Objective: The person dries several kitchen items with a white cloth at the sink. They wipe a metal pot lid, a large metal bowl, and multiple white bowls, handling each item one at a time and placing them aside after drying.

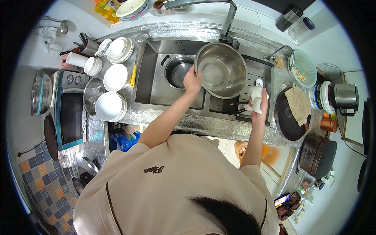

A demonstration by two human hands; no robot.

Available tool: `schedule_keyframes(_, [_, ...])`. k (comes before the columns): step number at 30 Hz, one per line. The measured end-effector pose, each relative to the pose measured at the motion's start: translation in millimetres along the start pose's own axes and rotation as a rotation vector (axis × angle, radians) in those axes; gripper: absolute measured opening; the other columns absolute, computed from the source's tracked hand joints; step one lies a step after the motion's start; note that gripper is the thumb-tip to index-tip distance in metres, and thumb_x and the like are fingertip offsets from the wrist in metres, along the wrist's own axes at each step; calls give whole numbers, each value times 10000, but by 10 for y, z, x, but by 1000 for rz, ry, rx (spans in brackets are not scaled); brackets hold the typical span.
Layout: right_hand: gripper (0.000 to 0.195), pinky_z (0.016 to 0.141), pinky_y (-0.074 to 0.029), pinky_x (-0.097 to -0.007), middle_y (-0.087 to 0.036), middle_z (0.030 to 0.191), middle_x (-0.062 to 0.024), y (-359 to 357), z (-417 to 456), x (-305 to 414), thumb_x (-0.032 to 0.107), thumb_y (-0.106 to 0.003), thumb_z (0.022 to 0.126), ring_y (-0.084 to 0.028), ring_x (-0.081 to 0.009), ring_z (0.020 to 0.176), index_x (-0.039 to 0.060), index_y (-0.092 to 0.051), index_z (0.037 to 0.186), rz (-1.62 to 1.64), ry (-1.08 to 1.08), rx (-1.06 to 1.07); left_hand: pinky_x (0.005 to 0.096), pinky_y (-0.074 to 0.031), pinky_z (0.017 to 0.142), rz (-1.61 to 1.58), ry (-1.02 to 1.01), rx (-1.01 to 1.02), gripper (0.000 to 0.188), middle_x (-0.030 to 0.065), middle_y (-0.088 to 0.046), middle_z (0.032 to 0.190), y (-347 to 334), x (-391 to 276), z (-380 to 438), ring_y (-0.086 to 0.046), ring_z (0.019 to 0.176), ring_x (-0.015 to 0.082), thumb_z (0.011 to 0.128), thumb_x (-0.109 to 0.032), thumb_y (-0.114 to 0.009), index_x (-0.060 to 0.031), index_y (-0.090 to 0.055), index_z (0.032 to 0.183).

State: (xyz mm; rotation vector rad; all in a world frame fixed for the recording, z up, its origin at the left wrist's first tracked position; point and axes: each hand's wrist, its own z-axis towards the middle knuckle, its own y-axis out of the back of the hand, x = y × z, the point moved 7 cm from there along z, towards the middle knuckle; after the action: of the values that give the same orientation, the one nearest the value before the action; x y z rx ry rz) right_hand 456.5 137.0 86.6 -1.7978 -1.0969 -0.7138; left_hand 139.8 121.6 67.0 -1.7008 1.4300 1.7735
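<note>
My left hand (193, 81) grips the left rim of a deep stainless steel basin (224, 66), which is tilted with its inside facing me. The basin hangs over the middle of the double sink (158, 97). Bunched in my right hand (263, 104) is a white cloth (256, 98), held to the right of the basin. Under the basin's left side, a steel pot (177, 73) with a black handle rests in the large sink bowl. Several dark chopsticks (239, 103) and a white spoon (259, 82) lie around the cloth, near the slotted drain tray (249, 69).
White bowls (109, 107) and plates (119, 50) stand stacked left of the sink, beside a yellow-handled tool (133, 77). A faucet (230, 20) arches behind the basin. At right are a dark round board (289, 117) with a beige cloth (298, 102) and a pale green colander (308, 69).
</note>
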Motion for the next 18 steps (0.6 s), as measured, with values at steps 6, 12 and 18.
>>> schedule_keyframes(6, [394, 430, -362, -248, -591, 804, -24, 37, -37, -52, 462, -504, 931, -541, -116, 615, 109, -544, 1100, -16, 20, -12, 390, -519, 749, -203, -9, 49, 488, 180, -675, 943, -119, -94, -152, -663, 840, 324, 754, -139, -606, -67, -534, 1231])
schedule_keyframes(12, [390, 429, -366, -240, -602, 872, -33, -170, -24, -87, 466, -500, 931, -549, -131, 641, 129, -528, 1126, -11, 1, 55, 398, -509, 776, -192, -51, 100, 543, 216, -660, 963, -89, -112, -128, -649, 885, 354, 764, -230, -648, 18, -466, 1211])
schedule_keyframes(18, [355, 449, -396, -245, -610, 923, -64, -684, -59, -145, 395, -555, 918, -566, -150, 706, 101, -529, 1115, -61, -38, 123, 292, -507, 549, -173, 121, 289, 650, 140, -582, 1155, 167, 87, -101, -649, 680, 172, 852, -367, -633, -35, -372, 1347])
